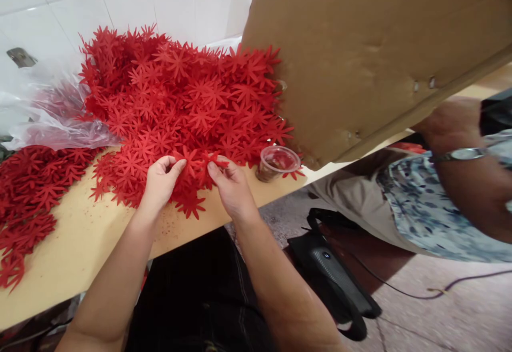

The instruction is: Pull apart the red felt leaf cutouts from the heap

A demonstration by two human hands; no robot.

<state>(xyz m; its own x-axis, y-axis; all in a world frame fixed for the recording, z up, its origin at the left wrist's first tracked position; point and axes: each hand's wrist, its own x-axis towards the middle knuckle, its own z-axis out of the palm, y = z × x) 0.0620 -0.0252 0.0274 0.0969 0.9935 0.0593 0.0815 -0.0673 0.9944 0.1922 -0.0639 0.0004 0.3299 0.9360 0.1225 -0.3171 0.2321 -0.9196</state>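
A big heap of red star-shaped artificial leaves [172,90] covers the table against the wall. At its front edge my left hand [163,180] pinches a red artificial leaf [192,164] between thumb and fingers. My right hand [229,185] is closed too, its thumb and forefinger pressed on a red leaf piece [216,161]. Whether both hands hold the same piece I cannot tell. Just right of my right hand stands a clear plastic cup [278,164] with small dark bits inside. One loose leaf [190,205] hangs below the heap between my wrists.
A second pile of red leaves [32,192] lies at the left, beside a clear plastic bag [60,112]. A large cardboard sheet [360,53] stands at the right. Behind it sits another person [452,181]; a black bag [332,272] is below. Crumbs dot the table [88,240].
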